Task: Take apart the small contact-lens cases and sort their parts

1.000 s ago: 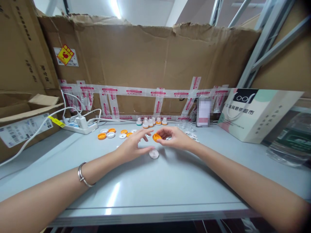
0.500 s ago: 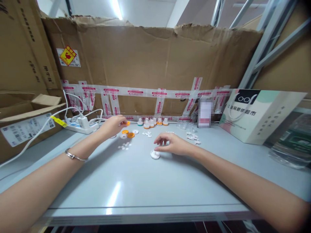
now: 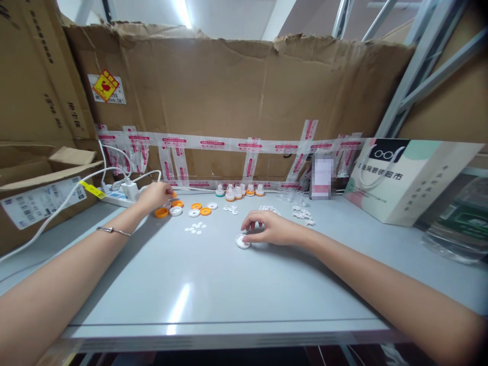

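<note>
My left hand (image 3: pixel 155 195) reaches to the far left of the table, by a cluster of orange caps (image 3: pixel 161 212) and white caps (image 3: pixel 176 210). Its fingers are curled, with an orange cap (image 3: pixel 174 194) at the fingertips. My right hand (image 3: pixel 269 230) rests on the grey table (image 3: pixel 229 290) near the middle. Thumb and fingers are bent over a white cap (image 3: pixel 242 242) that lies on the table, and they pinch its edge. Small white discs (image 3: pixel 195 230) lie scattered between the hands.
A row of small assembled pieces (image 3: pixel 238 191) stands along the taped cardboard wall (image 3: pixel 236 101). A white power strip (image 3: pixel 120 195) with cables lies at the left beside a cardboard box (image 3: pixel 34 188). Clear small parts (image 3: pixel 301 213), a paper bag (image 3: pixel 404 178) and a plastic bag (image 3: pixel 453 234) are on the right.
My left hand took the orange cap from my right hand and carried it left to the cap cluster. My right hand dropped onto the white cap on the table.
</note>
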A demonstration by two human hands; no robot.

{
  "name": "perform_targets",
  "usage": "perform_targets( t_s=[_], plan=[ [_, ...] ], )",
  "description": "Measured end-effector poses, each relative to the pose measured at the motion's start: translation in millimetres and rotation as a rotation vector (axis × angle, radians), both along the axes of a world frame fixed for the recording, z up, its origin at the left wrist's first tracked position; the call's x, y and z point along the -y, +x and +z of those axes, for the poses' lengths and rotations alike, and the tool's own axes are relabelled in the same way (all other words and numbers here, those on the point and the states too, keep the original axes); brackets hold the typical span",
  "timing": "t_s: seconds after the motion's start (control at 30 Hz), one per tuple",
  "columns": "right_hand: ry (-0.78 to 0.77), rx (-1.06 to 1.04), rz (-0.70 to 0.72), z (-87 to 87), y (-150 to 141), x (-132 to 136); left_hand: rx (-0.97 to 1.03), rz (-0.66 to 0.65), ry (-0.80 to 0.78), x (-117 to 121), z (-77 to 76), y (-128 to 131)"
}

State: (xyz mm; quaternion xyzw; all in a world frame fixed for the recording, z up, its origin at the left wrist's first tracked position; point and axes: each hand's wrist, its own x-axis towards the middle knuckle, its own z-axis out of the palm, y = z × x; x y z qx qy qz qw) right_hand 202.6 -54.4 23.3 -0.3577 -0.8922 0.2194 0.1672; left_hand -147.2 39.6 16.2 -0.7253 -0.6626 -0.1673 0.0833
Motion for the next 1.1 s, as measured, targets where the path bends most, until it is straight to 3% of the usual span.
perform_targets(
  t_s=[0.2,0.33,0.43,0.53,0.63,0.83,1.1],
  plan=[
    [0.014,0.003,-0.001,2.0,2,-1,-0.036,-0.061,-0.077,-5,-5.0,0],
    [0.039,-0.017,0.020,2.2,4,-4,-0.061,-0.087,0.070,9,5.6,27],
    [0.016,0.005,0.024,4.5,4,-1,-0.018,-0.376,0.196,39,13.7,68],
    [-0.006,0.039,0.005,5.2,2,2,0.057,-0.729,0.090,76,15.3,111],
    [-0.011,0.064,-0.004,0.4,-1,2,0.092,-0.878,0.016,100,10.5,136],
    [-0.068,0.031,0.025,-12.8,-7,-4,0.089,-0.921,-0.060,98,-2.1,142],
    [-0.120,0.057,0.101,-10.6,-5,-6,0.111,-0.835,-0.108,94,-6.0,146]
  ],
)
